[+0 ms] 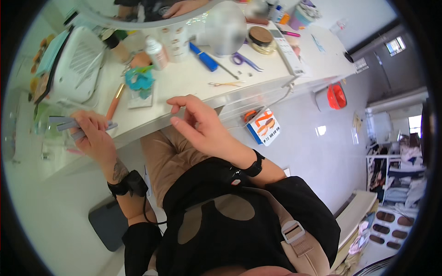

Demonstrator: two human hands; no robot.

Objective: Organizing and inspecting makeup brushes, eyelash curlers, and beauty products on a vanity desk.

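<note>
My left hand [90,132], at the left part of the white dressing table [165,98], is closed around several slim grey sticks [65,125]. Their ends jut out on both sides of the fist; their exact kind cannot be told. In front of the table's edge hovers my right hand [200,126], fingers curled and apart, holding nothing. Between the hands and a little farther back lies an orange tube with a gold cap [115,101]. Beside it, a turquoise flower-like ornament [140,81] rests on a small white square case [141,100].
A white plastic basket [81,65] stands at the left. Farther back are a pump bottle [156,53], a blue-handled tool [203,58], purple scissors [247,61], cotton swabs [226,84] and a white remote control [286,55]. A round mirror [152,22] rises behind. A cable [281,98] hangs over the front edge.
</note>
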